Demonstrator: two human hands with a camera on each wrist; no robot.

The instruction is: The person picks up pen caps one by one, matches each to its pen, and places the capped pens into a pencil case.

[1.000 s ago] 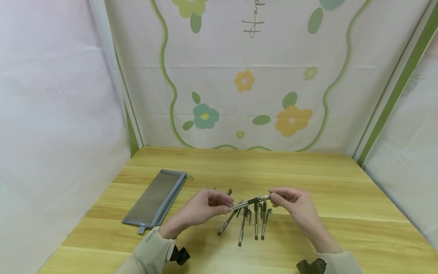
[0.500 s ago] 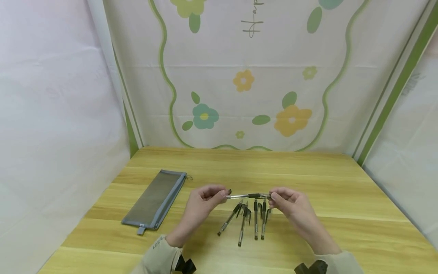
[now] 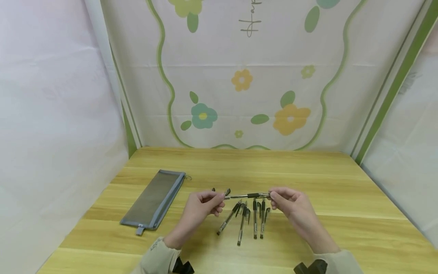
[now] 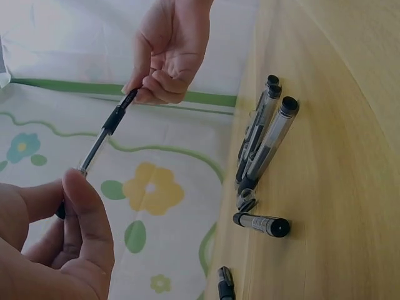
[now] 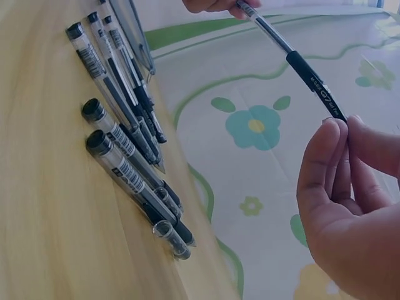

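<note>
A clear-barrelled gel pen [image 3: 253, 195] with a black grip is held nearly level above the table between both hands. My left hand [image 3: 202, 207] pinches the barrel's end between thumb and fingers. At the other end, my right hand [image 3: 294, 207] pinches the pen past its black grip; the fingertips hide that tip. White lettering shows on the dark clip along the pen [image 5: 306, 72] in the right wrist view. Below the hands, several similar pens [image 3: 255, 224] lie fanned on the wooden table, with loose clear caps [image 5: 169, 234] beside their front ends.
A grey mesh zip pouch [image 3: 150, 199] lies flat on the table's left side, its zip edge facing the pens. Behind my left hand, dark pen parts [image 3: 228, 191] lie farther back. Flower-printed cloth [image 3: 243, 106] hangs along the table's back edge, with pale cloth walls at both sides.
My left hand has risen slightly, bringing the pen from a slant to nearly level, and its fingers have closed in on the barrel's end. My right hand has stayed nearly still.
</note>
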